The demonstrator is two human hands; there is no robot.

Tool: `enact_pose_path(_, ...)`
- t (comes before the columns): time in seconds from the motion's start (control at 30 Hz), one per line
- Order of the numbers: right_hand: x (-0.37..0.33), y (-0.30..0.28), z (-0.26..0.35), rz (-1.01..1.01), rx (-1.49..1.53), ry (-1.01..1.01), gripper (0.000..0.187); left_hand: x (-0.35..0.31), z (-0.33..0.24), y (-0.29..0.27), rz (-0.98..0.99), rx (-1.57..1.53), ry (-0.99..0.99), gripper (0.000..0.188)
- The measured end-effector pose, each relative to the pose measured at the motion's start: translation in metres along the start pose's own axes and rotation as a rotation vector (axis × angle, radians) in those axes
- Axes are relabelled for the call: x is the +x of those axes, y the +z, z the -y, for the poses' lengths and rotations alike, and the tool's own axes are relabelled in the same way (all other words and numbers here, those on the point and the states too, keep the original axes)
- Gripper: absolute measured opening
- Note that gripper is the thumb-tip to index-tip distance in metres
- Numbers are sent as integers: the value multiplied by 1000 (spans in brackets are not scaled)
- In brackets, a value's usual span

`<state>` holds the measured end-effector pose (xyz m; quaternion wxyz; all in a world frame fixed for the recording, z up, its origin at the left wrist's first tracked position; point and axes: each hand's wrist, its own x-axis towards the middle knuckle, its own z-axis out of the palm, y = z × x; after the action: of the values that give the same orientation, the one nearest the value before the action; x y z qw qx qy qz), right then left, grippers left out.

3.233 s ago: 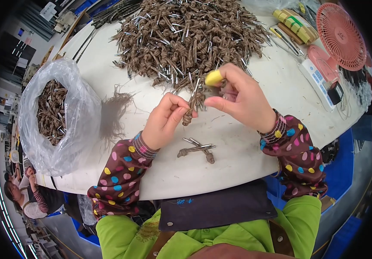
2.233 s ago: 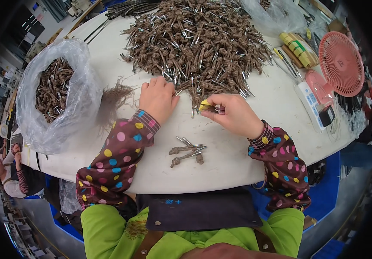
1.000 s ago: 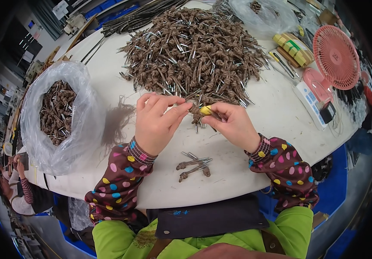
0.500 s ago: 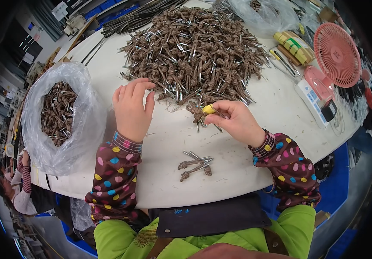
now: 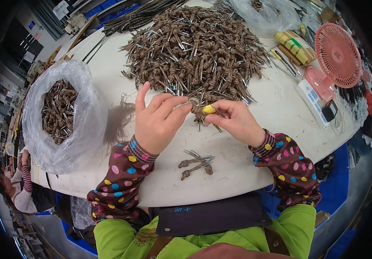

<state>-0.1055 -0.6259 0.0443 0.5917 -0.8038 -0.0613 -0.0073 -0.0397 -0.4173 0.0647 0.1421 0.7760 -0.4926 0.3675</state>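
Note:
Between my hands is a knotted brown cord piece point(image 5: 198, 111) with metal ends, held just in front of the large pile point(image 5: 194, 54) of similar pieces. My right hand point(image 5: 239, 121) pinches it together with a small yellow-handled tool point(image 5: 208, 109), mostly hidden by the fingers. From the left, my left hand point(image 5: 160, 120) brings thumb and forefinger together at the knot's left side, other fingers raised. A blurred tuft of brown fibres point(image 5: 120, 121) shows left of that hand. Several finished-looking cord pieces point(image 5: 196, 164) lie on the table near me.
At left stands a clear plastic bag point(image 5: 89, 108) full of similar pieces. To the right are a pink fan point(image 5: 337, 55), a white power strip point(image 5: 313, 101), a yellow roll point(image 5: 296, 46) and pen-like tools point(image 5: 284, 62). Dark cords point(image 5: 127, 23) lie at the back; a person point(image 5: 20, 190) sits far left.
My left hand has moved right, from open beside the pile to a pinch at the knot. A fibre tuft now shows where it was. My right hand has stayed put.

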Motion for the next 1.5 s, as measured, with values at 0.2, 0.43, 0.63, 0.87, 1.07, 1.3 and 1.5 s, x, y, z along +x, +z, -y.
enact_pose_path(0.2,-1,4,3,92,292,122,18,-9,2,14,16,-298,-152,13)
enact_pose_path(0.43,-7,1,0,-104,-58,-88,35,-7,-9,8,131,-580,-406,11)
enact_pose_path(0.63,-10,7,6,-301,-730,-525,29,-8,-10,14,128,-513,-273,12)
enact_pose_path(0.87,-14,14,9,-311,-1064,-561,23,-7,-14,15,160,-491,-272,13)
enact_pose_path(1.07,-13,17,8,-390,-1095,-654,24,-6,-19,15,140,-508,-263,13)
enact_pose_path(1.3,-10,8,9,-334,-809,-565,26,-11,-13,15,232,-883,-644,8)
enact_pose_path(1.5,-6,13,-4,-248,-333,-389,32,-13,-3,18,238,-1351,-1025,14)
